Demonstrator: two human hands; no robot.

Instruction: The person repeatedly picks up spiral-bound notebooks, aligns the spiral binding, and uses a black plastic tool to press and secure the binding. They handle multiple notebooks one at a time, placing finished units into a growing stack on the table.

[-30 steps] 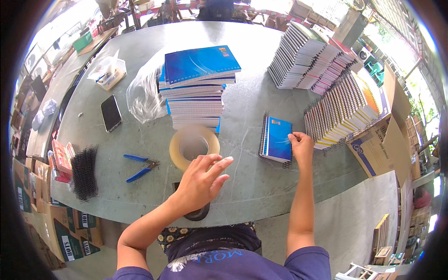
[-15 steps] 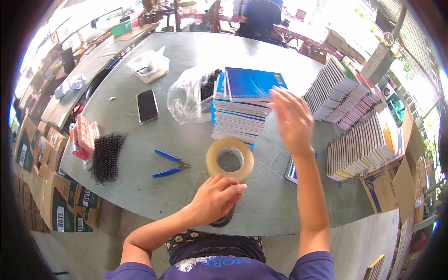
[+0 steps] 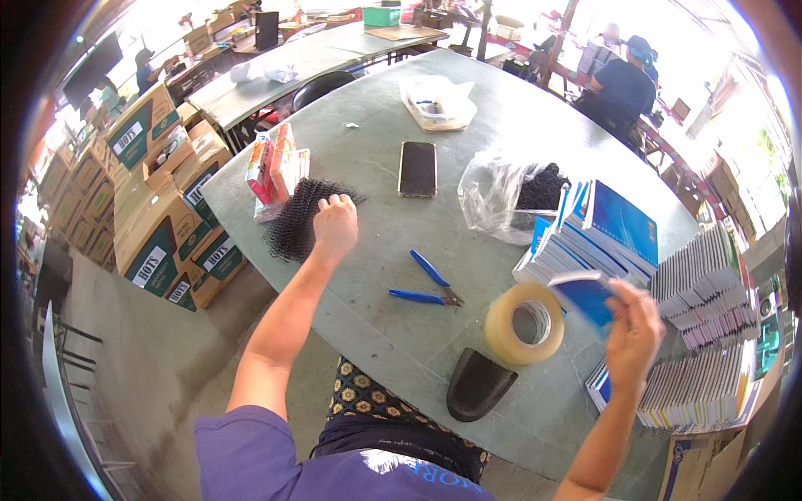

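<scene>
My left hand (image 3: pixel 335 227) reaches out over the grey-green table (image 3: pixel 368 275) and rests on a pile of black spiral binding coils (image 3: pixel 299 219), fingers curled on its edge. My right hand (image 3: pixel 633 334) is raised above the table's right side, holding a blue-covered booklet (image 3: pixel 585 295), which is blurred. Just behind it stands a stack of blue booklets (image 3: pixel 597 234). A large roll of tan tape (image 3: pixel 525 323) lies flat between my arms, with blue-handled pliers (image 3: pixel 426 284) to its left.
A black phone (image 3: pixel 417 168), a clear plastic bag of black coils (image 3: pixel 510 196), a plastic tub (image 3: pixel 437 102) and small red-orange packs (image 3: pixel 274 165) lie on the table. Rows of booklets (image 3: pixel 710 326) fill the right. Cardboard boxes (image 3: pixel 167 209) stand left. People sit at back right (image 3: pixel 622 83).
My left hand has swung from near the tape roll out left to the black coils. My right hand has lifted a blue booklet off the stack. The view has turned left.
</scene>
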